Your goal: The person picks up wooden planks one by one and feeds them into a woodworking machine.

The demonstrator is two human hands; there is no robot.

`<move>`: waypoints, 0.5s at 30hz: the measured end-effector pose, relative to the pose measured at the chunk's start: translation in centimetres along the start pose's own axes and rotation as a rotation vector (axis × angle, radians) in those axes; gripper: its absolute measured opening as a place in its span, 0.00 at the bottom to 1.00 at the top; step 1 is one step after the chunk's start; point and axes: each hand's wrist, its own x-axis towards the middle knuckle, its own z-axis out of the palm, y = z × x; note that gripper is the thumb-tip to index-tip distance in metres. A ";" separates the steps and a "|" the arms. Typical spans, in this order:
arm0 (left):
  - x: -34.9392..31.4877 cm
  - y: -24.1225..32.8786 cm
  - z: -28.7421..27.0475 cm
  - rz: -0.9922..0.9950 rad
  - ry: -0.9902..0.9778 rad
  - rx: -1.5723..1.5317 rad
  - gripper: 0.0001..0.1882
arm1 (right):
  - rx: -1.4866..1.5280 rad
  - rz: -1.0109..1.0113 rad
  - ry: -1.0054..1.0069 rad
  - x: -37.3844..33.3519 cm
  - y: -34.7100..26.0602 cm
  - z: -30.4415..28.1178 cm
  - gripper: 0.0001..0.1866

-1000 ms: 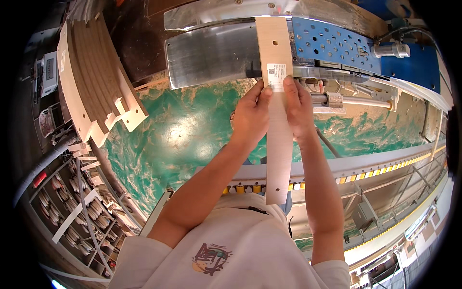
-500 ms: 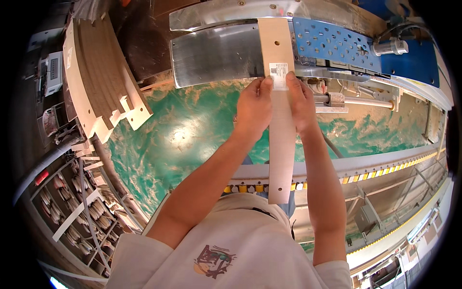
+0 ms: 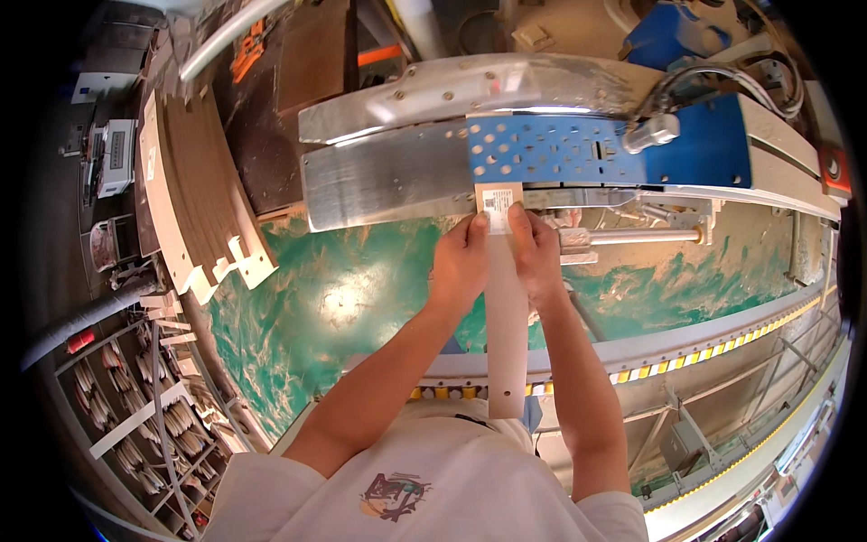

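Observation:
I hold a long narrow pale board (image 3: 508, 334) between both hands, its length running away from me. My left hand (image 3: 461, 265) grips its left edge and my right hand (image 3: 535, 256) its right edge, near the far end. That end bears a small white label (image 3: 497, 200) and sits under the edge of a grey metal guard (image 3: 388, 185) and a blue perforated plate (image 3: 551, 149) of a machine. The near end of the board lies over a roller rail (image 3: 686, 357) by my chest.
A stack of curved, notched pale panels (image 3: 194, 203) stands at the left. Shelves with small parts (image 3: 144, 425) are at lower left. The floor (image 3: 334, 298) is mottled green. A grey cylinder (image 3: 650, 133) and cables sit on the machine at upper right.
The board has slid forward away from me, so its far end went under the machine's guard. Both hands moved forward with it, still gripping its edges.

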 end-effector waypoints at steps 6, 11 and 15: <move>-0.2 0.6 6.5 0.000 -0.025 -0.066 0.22 | -0.008 -0.016 0.023 0.6 -1.0 -6.5 0.28; -0.7 1.8 12.2 0.016 -0.013 -0.055 0.22 | 0.019 -0.009 0.032 1.7 -0.6 -12.3 0.28; -1.3 3.4 15.8 -0.046 -0.047 -0.105 0.21 | 0.020 -0.019 0.065 1.8 -1.9 -15.9 0.29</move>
